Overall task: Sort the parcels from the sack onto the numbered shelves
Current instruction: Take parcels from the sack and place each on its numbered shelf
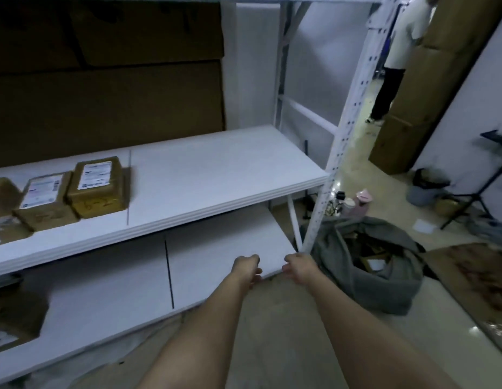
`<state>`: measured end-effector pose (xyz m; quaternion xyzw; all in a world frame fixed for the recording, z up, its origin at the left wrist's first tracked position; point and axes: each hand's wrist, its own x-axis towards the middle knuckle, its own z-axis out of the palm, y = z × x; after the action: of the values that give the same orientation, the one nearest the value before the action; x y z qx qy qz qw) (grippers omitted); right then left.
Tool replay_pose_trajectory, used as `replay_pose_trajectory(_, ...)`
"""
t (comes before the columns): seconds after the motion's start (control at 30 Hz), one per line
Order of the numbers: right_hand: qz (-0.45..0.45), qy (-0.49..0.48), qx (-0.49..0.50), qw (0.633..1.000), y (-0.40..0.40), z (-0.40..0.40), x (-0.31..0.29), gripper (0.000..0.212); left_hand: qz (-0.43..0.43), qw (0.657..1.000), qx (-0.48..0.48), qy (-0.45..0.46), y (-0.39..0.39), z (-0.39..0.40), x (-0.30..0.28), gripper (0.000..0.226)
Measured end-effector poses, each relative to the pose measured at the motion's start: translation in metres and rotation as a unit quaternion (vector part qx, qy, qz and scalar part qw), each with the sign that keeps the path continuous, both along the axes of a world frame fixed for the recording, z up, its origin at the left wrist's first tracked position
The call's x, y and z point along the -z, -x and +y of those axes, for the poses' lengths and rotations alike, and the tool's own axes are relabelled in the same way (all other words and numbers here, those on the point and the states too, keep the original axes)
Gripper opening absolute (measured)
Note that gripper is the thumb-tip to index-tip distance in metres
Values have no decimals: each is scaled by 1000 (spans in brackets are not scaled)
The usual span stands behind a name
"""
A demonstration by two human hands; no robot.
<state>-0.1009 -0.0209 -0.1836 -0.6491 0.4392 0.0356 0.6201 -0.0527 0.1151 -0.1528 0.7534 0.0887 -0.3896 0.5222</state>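
Note:
A grey sack (390, 293) lies open on the floor right of the white rack, with brown parcels (373, 261) showing inside it. Three labelled cardboard parcels sit at the left of the middle shelf (221, 175); the nearest one (97, 186) has handwriting on its side. Another parcel (15, 321) lies at the left of the lower shelf (216, 256). My left hand (248, 269) and my right hand (299, 269) hover side by side at the lower shelf's front right corner, fingers loosely curled downward, with nothing visibly held. The sack is just right of my right hand.
The rack's white perforated post (338, 147) stands between my hands and the sack. Large cardboard sheets (109, 85) line the back. A person (398, 57) stands far right. Floor clutter (356, 202), a tripod (474, 196) and a patterned mat (474, 282) surround the sack.

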Motion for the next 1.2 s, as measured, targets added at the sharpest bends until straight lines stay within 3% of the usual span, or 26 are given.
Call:
replay_pose_trajectory(0.27,39,52,76,995,65,-140,22,9,-8,997,75,-27,44,-144,9,17)
replay_pose_trajectory(0.43,47,27,102,993,77,-204,36,7,-4,992,123,-30,48,-223,18,35)
replay_pose_trajectory(0.7,73,-2,115,991,47,-329,62,34,49,992,118,-7,10,-358,47,38)
replay_pose_trajectory(1.07,109,5,109,988,1,-477,71,14,62,982,173,-36,-58,-511,66,30)
replay_pose_trajectory(1.2,109,42,67,991,-16,-533,80,25,22,981,187,-51,-73,-561,75,22)
